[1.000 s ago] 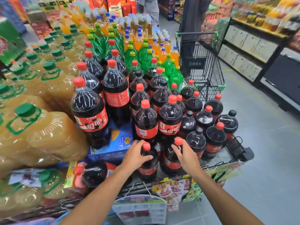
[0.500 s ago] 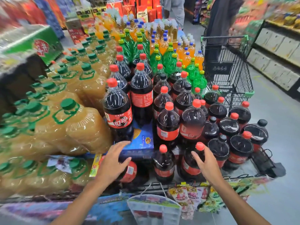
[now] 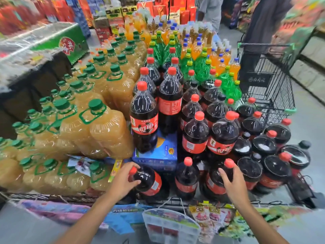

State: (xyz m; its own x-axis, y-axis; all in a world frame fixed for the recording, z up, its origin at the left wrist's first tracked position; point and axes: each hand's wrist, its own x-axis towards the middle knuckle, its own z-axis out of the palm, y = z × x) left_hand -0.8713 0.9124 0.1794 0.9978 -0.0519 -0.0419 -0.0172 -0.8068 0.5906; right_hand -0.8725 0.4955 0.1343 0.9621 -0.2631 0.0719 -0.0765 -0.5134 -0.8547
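Note:
On the front row of a wire display rack, a cola bottle [image 3: 149, 182] with a red cap lies tilted toward the left. My left hand [image 3: 123, 178] grips it at the neck and shoulder, just below the cap. To the right stands an upright cola bottle [image 3: 215, 189] with a red cap. My right hand [image 3: 231, 182] wraps around its shoulder, thumb on the left and fingers on the right. Between them stands another upright cola bottle [image 3: 187, 180], which neither hand touches.
Behind stand several larger cola bottles [image 3: 144, 118], some on a blue box [image 3: 158, 154]. Yellow juice jugs [image 3: 107, 131] fill the left, green soda bottles [image 3: 202, 67] the back. A black shopping cart [image 3: 267, 81] and a person [image 3: 263, 20] are at the right. Snack packets [image 3: 211, 217] hang below.
My left hand moved from the middle bottle to the tilted bottle on the left and took hold of its neck. My right hand stays at the right-hand bottle and now wraps it.

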